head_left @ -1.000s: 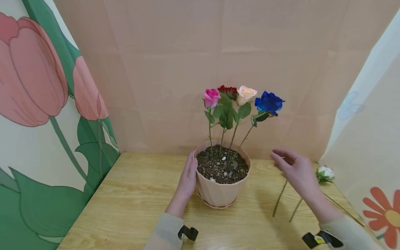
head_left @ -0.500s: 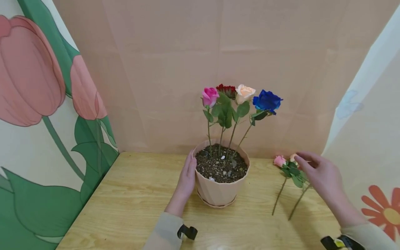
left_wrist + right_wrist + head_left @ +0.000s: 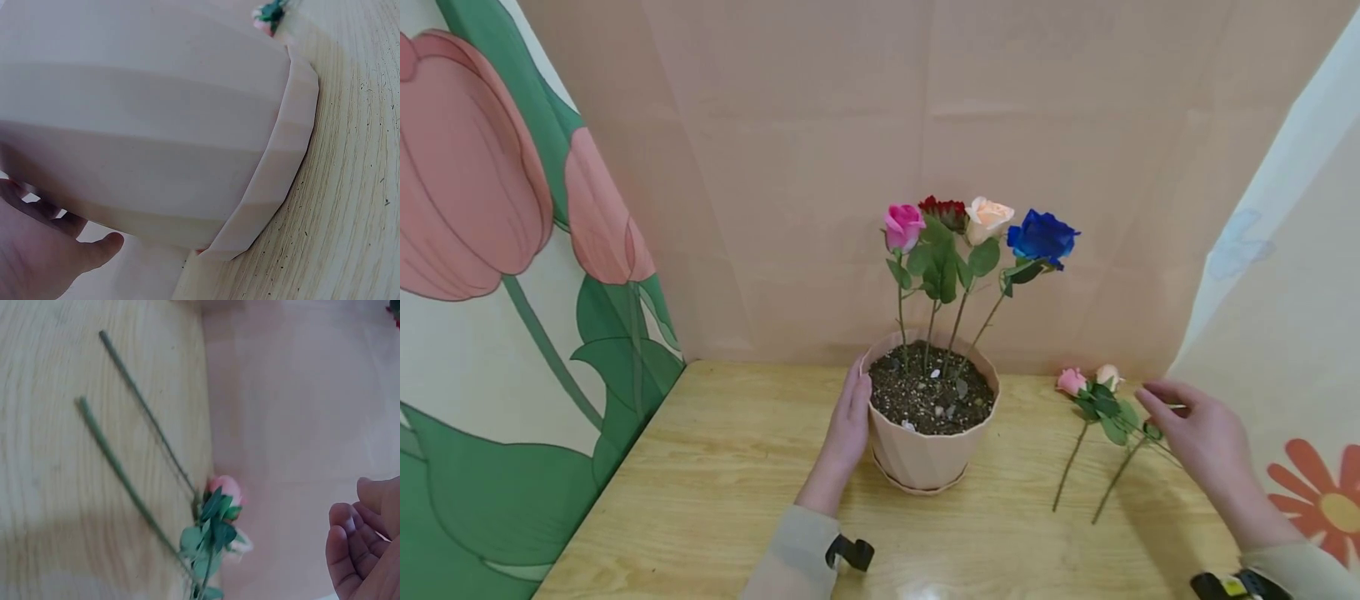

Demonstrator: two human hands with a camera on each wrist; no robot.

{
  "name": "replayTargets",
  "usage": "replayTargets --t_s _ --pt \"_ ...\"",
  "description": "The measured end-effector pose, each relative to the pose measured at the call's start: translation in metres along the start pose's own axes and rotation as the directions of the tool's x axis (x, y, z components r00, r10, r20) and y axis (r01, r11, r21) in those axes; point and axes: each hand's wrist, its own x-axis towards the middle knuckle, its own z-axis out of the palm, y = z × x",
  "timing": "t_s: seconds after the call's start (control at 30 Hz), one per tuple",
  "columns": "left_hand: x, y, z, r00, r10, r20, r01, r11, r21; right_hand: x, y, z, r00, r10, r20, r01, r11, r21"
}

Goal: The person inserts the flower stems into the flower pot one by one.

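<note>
The pot (image 3: pixel 921 454) is filled with soil (image 3: pixel 932 408), where a magenta rose (image 3: pixel 904 227), a dark red flower (image 3: pixel 946 213), a cream rose (image 3: pixel 988 218) and a blue rose (image 3: pixel 1042 238) seem already planted; it is touched by the straight-fingered left hand (image 3: pixel 848 421). On the table (image 3: pixel 737 475), a light pink rose (image 3: pixel 1071 382) and a pale rose (image 3: pixel 1108 377) are left; by the loosely bent right hand (image 3: pixel 1206 433), nothing is visibly held.
</note>
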Motion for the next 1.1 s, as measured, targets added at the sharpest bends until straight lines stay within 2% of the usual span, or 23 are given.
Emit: replayTargets --t_s 0.3,0.7,0.93,1.1 --pt "-0.001 0.003 -0.001 1.000 -0.005 -0.007 0.005 1.000 -0.004 -0.001 0.036 -0.005 0.999 0.030 0.044 -0.027 0.997 -0.074" --pt "0.000 0.003 0.000 1.000 -0.021 0.005 0.021 1.000 -0.002 -0.006 0.086 -0.001 0.991 0.077 0.111 -0.067 0.994 -0.092" --pt "0.001 0.002 -0.001 0.999 -0.026 0.019 0.027 0.999 -0.023 -0.008 0.104 0.001 0.987 0.092 0.132 -0.072 0.986 -0.149" --pt "0.003 -0.001 -0.001 0.999 0.012 0.036 -0.010 0.999 -0.046 -0.010 0.113 0.004 0.985 0.105 0.139 -0.082 0.983 -0.164"
